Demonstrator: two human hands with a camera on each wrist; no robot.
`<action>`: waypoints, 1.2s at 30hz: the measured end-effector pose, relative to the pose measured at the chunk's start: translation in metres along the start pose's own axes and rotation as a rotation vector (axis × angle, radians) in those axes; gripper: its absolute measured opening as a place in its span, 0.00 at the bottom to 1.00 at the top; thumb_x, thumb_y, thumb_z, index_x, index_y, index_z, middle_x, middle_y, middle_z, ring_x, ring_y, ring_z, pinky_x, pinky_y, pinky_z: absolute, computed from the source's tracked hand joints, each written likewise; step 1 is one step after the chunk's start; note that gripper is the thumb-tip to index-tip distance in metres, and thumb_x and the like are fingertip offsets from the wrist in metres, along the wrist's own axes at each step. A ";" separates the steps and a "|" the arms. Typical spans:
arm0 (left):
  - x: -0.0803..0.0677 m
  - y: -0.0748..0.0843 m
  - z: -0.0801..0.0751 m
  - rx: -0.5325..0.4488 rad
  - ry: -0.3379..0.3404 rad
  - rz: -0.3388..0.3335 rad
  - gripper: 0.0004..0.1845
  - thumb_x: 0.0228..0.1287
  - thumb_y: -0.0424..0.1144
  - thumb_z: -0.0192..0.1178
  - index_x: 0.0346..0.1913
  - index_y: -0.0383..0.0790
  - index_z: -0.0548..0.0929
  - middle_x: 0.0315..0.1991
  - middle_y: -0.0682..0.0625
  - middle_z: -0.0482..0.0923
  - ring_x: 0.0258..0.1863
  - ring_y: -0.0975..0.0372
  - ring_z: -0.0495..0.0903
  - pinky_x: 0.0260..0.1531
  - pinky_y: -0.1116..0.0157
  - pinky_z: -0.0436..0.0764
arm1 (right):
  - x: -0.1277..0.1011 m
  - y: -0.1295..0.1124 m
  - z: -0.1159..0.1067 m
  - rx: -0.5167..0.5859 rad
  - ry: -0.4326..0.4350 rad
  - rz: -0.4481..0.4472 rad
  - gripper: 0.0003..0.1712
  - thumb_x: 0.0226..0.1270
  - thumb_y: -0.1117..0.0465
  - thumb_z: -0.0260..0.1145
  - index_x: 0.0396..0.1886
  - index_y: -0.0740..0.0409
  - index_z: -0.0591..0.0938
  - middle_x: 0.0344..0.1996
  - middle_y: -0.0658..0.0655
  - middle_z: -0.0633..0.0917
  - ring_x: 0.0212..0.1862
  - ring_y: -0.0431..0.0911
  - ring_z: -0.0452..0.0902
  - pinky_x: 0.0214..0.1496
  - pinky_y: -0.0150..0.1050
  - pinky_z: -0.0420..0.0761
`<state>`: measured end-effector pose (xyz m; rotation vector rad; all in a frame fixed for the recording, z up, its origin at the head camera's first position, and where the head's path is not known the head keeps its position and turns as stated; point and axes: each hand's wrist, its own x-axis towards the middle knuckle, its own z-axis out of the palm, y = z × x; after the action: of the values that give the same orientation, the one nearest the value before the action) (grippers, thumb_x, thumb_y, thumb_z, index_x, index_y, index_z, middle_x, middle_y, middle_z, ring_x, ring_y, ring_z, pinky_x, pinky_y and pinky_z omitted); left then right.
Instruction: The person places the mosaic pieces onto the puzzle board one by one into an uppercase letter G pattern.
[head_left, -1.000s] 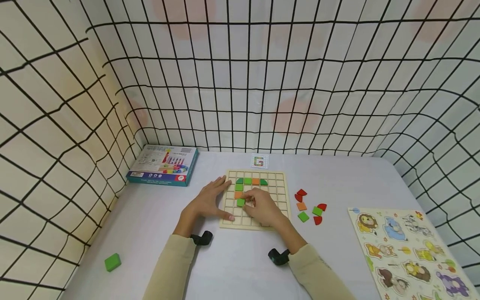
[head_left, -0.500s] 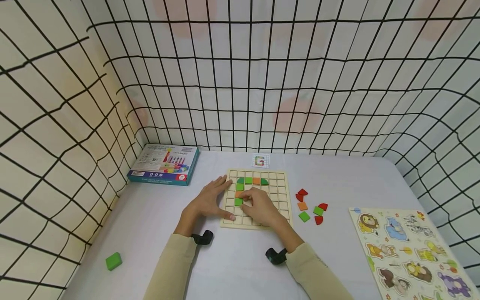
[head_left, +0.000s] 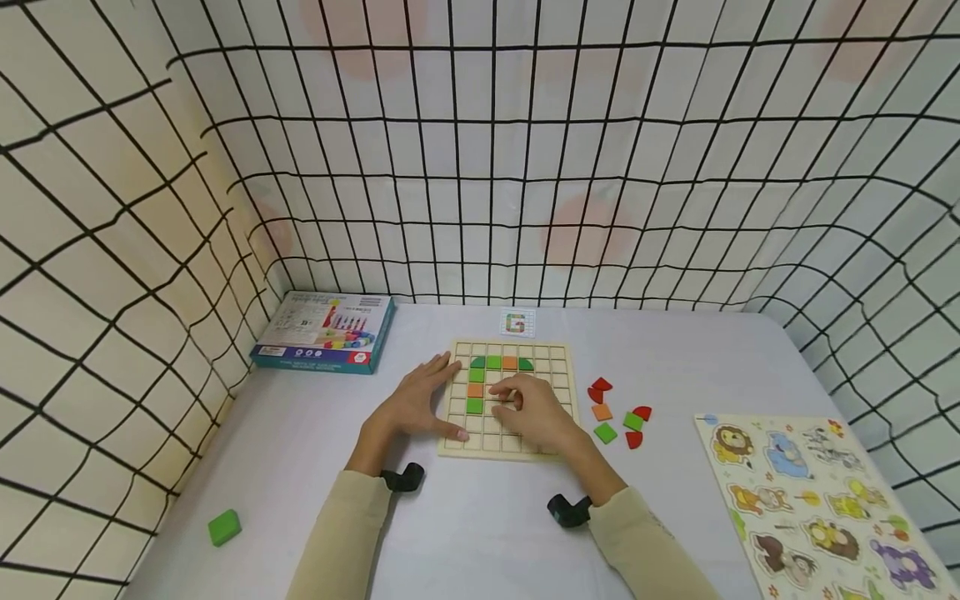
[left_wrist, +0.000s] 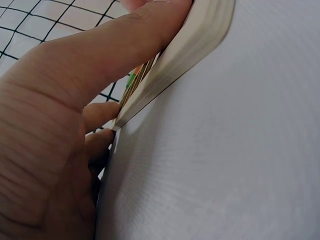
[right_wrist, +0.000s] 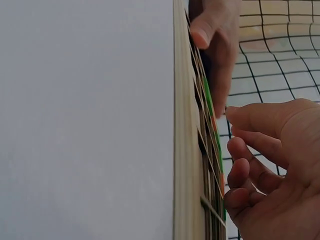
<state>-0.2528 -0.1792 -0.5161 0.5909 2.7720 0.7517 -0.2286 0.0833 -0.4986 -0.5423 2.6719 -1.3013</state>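
Head view had the left hand (head_left: 415, 406) flat on the table, fingers straight, steadying the left edge of the wooden grid board (head_left: 558, 379). Board lay square near mid-table, no real long axis, its coloured row along the far side. Green square (head_left: 474, 406) sat in the left column under the orange one. Right hand (head_left: 534, 410) hovered over the middle cells, fingers loosely curled, holding nothing I could see. Placement looked finished; next would call for a reach right to the loose pieces (head_left: 617, 412).
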 end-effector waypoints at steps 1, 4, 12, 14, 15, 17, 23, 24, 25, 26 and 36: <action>0.000 0.000 0.000 0.003 0.000 0.000 0.69 0.38 0.74 0.76 0.83 0.54 0.54 0.86 0.53 0.42 0.85 0.53 0.41 0.81 0.42 0.47 | -0.002 0.002 -0.004 -0.002 0.005 0.005 0.15 0.68 0.59 0.73 0.53 0.52 0.88 0.39 0.47 0.84 0.33 0.43 0.71 0.32 0.32 0.72; 0.001 0.000 0.001 0.008 0.007 0.005 0.69 0.39 0.73 0.76 0.83 0.53 0.54 0.86 0.51 0.42 0.85 0.52 0.42 0.81 0.42 0.48 | -0.008 0.007 -0.017 0.004 0.022 0.012 0.15 0.67 0.60 0.73 0.52 0.54 0.88 0.38 0.49 0.84 0.31 0.43 0.71 0.30 0.32 0.71; -0.001 0.000 0.001 -0.001 0.001 0.003 0.69 0.39 0.71 0.77 0.84 0.51 0.54 0.86 0.51 0.42 0.85 0.52 0.41 0.81 0.42 0.47 | -0.026 0.030 -0.051 -0.034 0.091 0.085 0.15 0.67 0.59 0.73 0.53 0.55 0.88 0.39 0.51 0.84 0.31 0.44 0.70 0.30 0.33 0.69; -0.002 -0.001 0.002 0.000 -0.002 -0.003 0.69 0.39 0.72 0.77 0.84 0.51 0.53 0.86 0.51 0.42 0.85 0.52 0.41 0.81 0.42 0.47 | -0.030 0.036 -0.059 -0.053 0.112 0.101 0.15 0.67 0.59 0.73 0.53 0.56 0.88 0.39 0.52 0.84 0.32 0.44 0.69 0.31 0.33 0.69; -0.002 -0.001 0.002 0.003 -0.003 -0.005 0.69 0.39 0.72 0.76 0.84 0.51 0.53 0.86 0.51 0.42 0.85 0.51 0.41 0.81 0.42 0.47 | -0.032 0.038 -0.063 -0.062 0.118 0.105 0.16 0.67 0.59 0.73 0.53 0.56 0.87 0.40 0.53 0.84 0.33 0.44 0.69 0.31 0.34 0.68; -0.002 -0.001 0.002 0.006 -0.003 -0.003 0.69 0.39 0.72 0.76 0.84 0.51 0.53 0.86 0.51 0.42 0.85 0.51 0.42 0.81 0.41 0.48 | -0.036 0.043 -0.071 -0.072 0.139 0.106 0.16 0.67 0.60 0.73 0.53 0.58 0.87 0.39 0.54 0.84 0.34 0.45 0.69 0.32 0.34 0.69; 0.000 0.001 0.001 -0.015 0.012 0.012 0.69 0.38 0.71 0.77 0.83 0.51 0.54 0.86 0.51 0.42 0.85 0.51 0.41 0.81 0.40 0.47 | -0.044 0.061 -0.091 -0.109 0.191 0.153 0.16 0.68 0.60 0.72 0.54 0.57 0.87 0.37 0.54 0.85 0.36 0.46 0.71 0.36 0.34 0.72; 0.000 0.001 0.001 -0.017 0.014 0.012 0.69 0.38 0.71 0.77 0.83 0.51 0.54 0.86 0.51 0.42 0.85 0.51 0.41 0.81 0.40 0.47 | -0.045 0.064 -0.094 -0.116 0.195 0.158 0.16 0.68 0.60 0.72 0.54 0.58 0.87 0.37 0.54 0.85 0.37 0.46 0.71 0.36 0.34 0.72; 0.000 0.001 0.001 -0.019 0.014 0.011 0.69 0.38 0.71 0.78 0.83 0.51 0.54 0.86 0.51 0.42 0.85 0.51 0.41 0.81 0.40 0.47 | -0.046 0.066 -0.096 -0.120 0.200 0.165 0.16 0.69 0.59 0.72 0.54 0.58 0.87 0.38 0.55 0.85 0.36 0.46 0.71 0.35 0.35 0.72; 0.000 0.001 0.001 -0.018 0.013 0.009 0.69 0.38 0.70 0.78 0.83 0.51 0.54 0.86 0.51 0.42 0.85 0.51 0.41 0.81 0.41 0.46 | -0.047 0.068 -0.098 -0.124 0.206 0.175 0.16 0.69 0.59 0.72 0.53 0.58 0.87 0.38 0.55 0.86 0.36 0.46 0.71 0.35 0.35 0.72; 0.000 -0.001 0.002 -0.005 0.017 0.014 0.69 0.39 0.70 0.78 0.83 0.52 0.55 0.86 0.52 0.43 0.85 0.51 0.41 0.81 0.40 0.47 | -0.049 0.079 -0.102 -0.170 0.178 0.238 0.17 0.70 0.58 0.71 0.55 0.58 0.87 0.45 0.59 0.87 0.42 0.50 0.73 0.39 0.37 0.73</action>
<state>-0.2524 -0.1792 -0.5180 0.6067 2.7829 0.7699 -0.2307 0.2215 -0.4993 -0.1213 2.8996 -1.1112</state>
